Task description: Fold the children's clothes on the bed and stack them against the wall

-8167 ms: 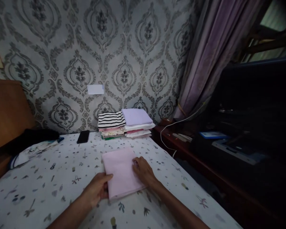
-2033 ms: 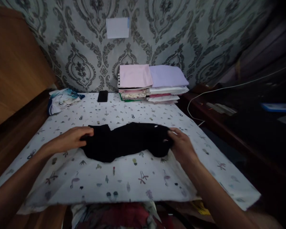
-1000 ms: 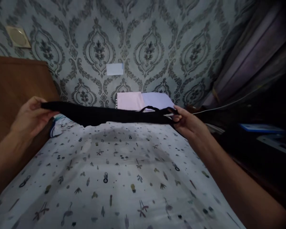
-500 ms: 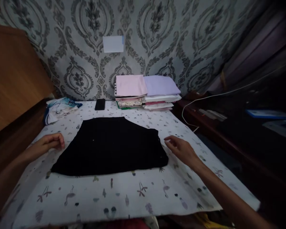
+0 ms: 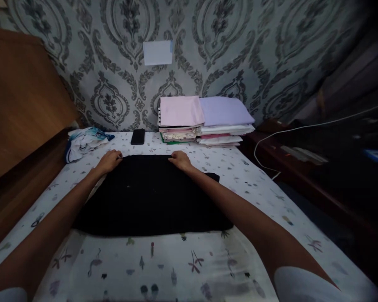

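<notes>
A black folded garment (image 5: 151,197) lies flat on a patterned white cloth (image 5: 164,268); I cannot tell what kind of garment it is. At its far left corner, my left hand (image 5: 111,161) is closed, pinching the edge. My right hand (image 5: 180,160) grips the same far edge toward the right, fingers closed on the fabric. My right forearm crosses over the garment's right side and hides part of it. The far edge runs fairly straight between the two hands.
Beyond the garment lies a black phone (image 5: 137,136). Folded fabrics rise in two stacks, one topped pink (image 5: 181,111), the other lilac (image 5: 225,111). At the back left is a crumpled white and blue cloth (image 5: 86,142). A white cable (image 5: 290,128) hangs at the right.
Both hands have moved from beside the black garment to its far edge and closed on it. The view has shifted slightly.
</notes>
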`<state>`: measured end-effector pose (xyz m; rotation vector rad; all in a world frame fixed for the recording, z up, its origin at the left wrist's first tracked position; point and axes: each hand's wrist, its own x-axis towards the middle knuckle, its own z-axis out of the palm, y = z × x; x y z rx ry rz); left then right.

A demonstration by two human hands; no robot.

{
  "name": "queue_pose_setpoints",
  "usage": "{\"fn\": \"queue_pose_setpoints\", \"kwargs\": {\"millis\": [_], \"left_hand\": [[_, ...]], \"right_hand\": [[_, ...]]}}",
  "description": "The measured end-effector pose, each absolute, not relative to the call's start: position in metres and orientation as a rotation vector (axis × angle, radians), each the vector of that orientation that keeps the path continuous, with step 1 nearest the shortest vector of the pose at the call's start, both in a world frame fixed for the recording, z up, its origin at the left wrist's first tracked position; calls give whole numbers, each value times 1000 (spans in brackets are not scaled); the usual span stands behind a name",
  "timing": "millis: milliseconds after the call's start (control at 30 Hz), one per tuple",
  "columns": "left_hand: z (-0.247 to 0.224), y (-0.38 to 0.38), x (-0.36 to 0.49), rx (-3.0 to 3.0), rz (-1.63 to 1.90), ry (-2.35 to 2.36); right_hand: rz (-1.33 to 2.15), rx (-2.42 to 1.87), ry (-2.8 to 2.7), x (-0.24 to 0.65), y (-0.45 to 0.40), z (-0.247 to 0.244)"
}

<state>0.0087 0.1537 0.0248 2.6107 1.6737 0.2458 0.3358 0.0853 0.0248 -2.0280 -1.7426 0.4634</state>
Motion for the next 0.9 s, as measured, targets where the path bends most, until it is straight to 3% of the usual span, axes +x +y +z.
{"fn": "queue_pose_setpoints", "kwargs": {"millis": [333,567,767,900], "left_hand": [[45,187,-7,2430,525,1839],[28,184,9,2432,160,2116],[34,163,4,2494,215,2029],[49,115,2,2619,428,1721]], "right_hand": [[240,-1870,-1616,344,124,18],[171,-1978,-1873,335,152,7],[282,-1978,-1801,341,150,17],[213,-1712,-1849,358,93,33]]}}
